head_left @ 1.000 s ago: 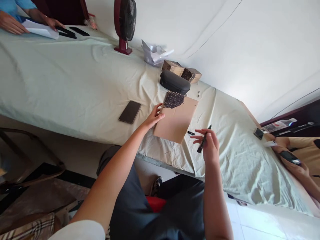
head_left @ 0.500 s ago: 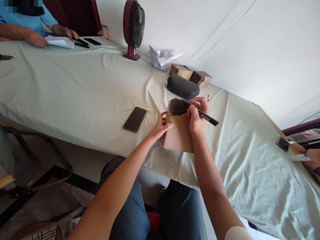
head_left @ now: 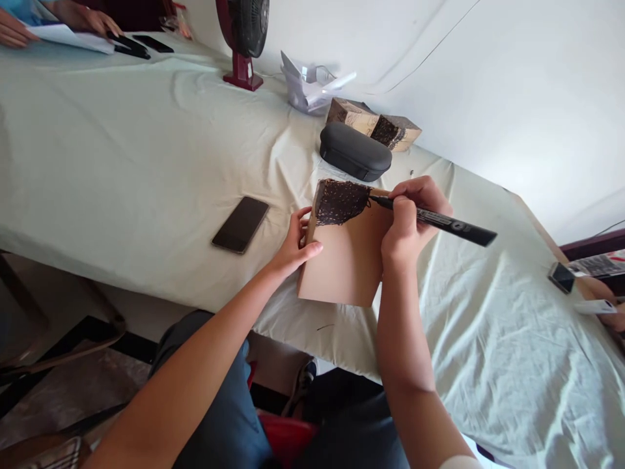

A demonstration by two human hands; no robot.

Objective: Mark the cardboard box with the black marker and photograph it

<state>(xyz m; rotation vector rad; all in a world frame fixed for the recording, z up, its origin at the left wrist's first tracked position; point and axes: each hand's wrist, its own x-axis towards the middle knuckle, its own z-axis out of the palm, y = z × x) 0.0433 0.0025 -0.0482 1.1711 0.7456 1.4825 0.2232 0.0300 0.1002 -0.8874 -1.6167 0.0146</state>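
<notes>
A brown cardboard box (head_left: 344, 264) stands at the table's front edge, its far end covered by a dense black scribbled patch (head_left: 342, 202). My left hand (head_left: 297, 244) grips the box's left side, thumb on the top face and fingers round the edge. In my right hand (head_left: 413, 218) is a black marker pen (head_left: 456, 226), pinched between thumb and fingers. Its tip touches or hovers just over the right edge of the scribble; I cannot tell which. Right of the scribble, the cardboard is partly hidden by my right hand.
A black hard case (head_left: 355, 151) lies beyond the box, before two scribbled cardboard boxes (head_left: 354, 116). A phone (head_left: 240, 225) lies to the left. Farther back are a plastic bag (head_left: 307, 91) and a fan (head_left: 244, 71). Another person's hands (head_left: 97, 21) hold paper (head_left: 73, 38) at far left.
The view has shifted closer and lower. My right hand and the marker pen have moved to the right along the scribble, and the pen now lies flatter. My left hand keeps its hold on the box.
</notes>
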